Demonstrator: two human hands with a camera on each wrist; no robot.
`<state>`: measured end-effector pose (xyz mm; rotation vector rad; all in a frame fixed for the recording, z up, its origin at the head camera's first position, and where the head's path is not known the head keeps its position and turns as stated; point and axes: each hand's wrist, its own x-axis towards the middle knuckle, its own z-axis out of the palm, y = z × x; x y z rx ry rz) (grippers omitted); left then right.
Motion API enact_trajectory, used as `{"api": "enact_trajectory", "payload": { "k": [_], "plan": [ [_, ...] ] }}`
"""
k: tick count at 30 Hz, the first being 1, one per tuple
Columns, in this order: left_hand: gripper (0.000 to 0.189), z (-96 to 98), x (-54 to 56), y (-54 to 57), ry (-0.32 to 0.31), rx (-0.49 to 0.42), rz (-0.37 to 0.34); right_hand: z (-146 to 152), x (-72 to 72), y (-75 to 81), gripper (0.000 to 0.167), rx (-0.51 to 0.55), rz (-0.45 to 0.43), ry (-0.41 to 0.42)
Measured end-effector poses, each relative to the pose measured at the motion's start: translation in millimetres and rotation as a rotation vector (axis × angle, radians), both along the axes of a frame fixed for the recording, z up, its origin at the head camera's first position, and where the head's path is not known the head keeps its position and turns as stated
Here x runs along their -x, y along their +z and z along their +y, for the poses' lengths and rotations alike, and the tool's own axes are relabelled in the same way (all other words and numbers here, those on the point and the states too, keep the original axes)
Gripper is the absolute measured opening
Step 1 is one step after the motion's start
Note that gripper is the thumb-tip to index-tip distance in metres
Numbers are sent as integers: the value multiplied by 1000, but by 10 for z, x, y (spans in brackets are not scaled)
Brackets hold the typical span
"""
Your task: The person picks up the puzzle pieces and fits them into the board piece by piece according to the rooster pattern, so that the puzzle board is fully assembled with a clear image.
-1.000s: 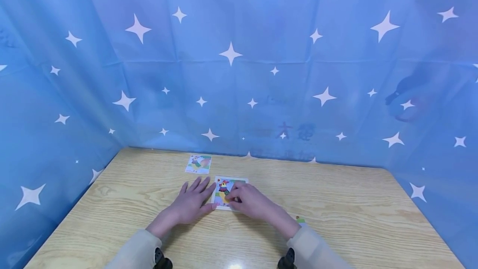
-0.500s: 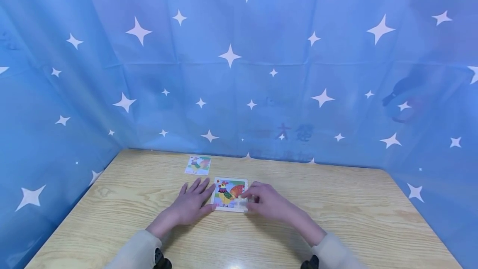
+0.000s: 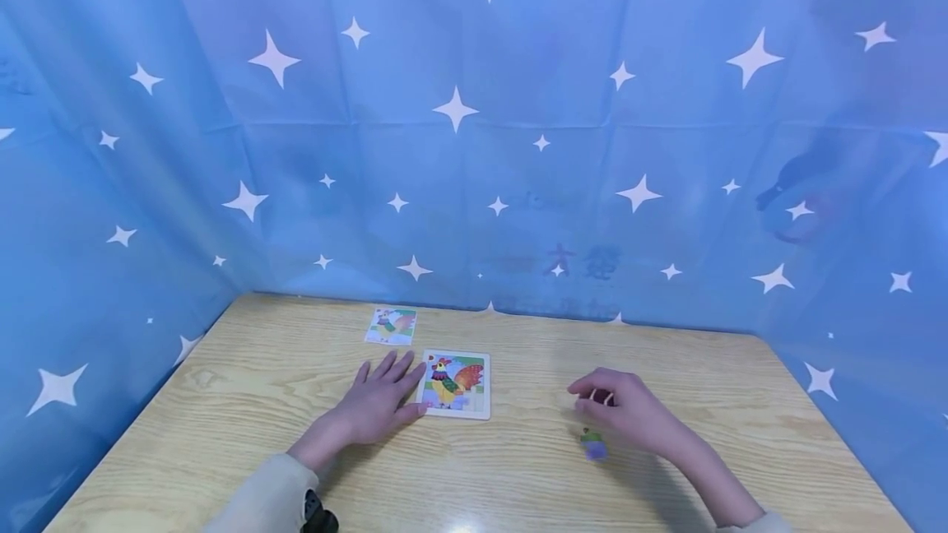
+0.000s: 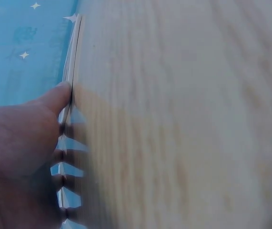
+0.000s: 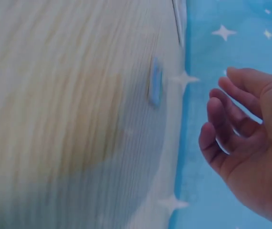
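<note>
A rooster jigsaw puzzle (image 3: 454,385) in a white-edged tray lies flat on the table, with a pale patch at its lower right. My left hand (image 3: 376,406) rests with spread fingers at the puzzle's left side, its thumb touching the tray's edge. To the right, my right hand (image 3: 629,408) is in the air above the table. Its fingers are loosely bent and hold nothing, as the right wrist view shows. Just below it lies a loose green and purple puzzle piece (image 3: 593,445), also seen edge-on as a blue-sided piece (image 5: 155,82).
A square picture card (image 3: 391,326) with the same rooster lies behind my left hand. The wooden table (image 3: 704,385) ends at a blue star-printed curtain (image 3: 548,89) at the back and sides.
My right hand has left the puzzle and moved right, to above the loose piece. More of the rooster picture is uncovered. My left hand has stayed in place.
</note>
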<state>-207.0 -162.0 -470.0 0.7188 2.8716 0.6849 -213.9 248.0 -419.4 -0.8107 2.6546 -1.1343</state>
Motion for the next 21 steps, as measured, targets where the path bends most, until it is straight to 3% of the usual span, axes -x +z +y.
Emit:
{"api": "enact_trajectory", "payload": {
  "k": [5,14,21],
  "plan": [
    [70,-10,-8,24,-6,-6,-9,254,-68,-18,20,1,26,-16],
    [68,3,2,8,4,6,-24,717,-221,-112,22,-24,-46,-48],
    [69,29,1,24,1,-3,-16,782,-271,-248,28,11,-81,-27]
  ]
}}
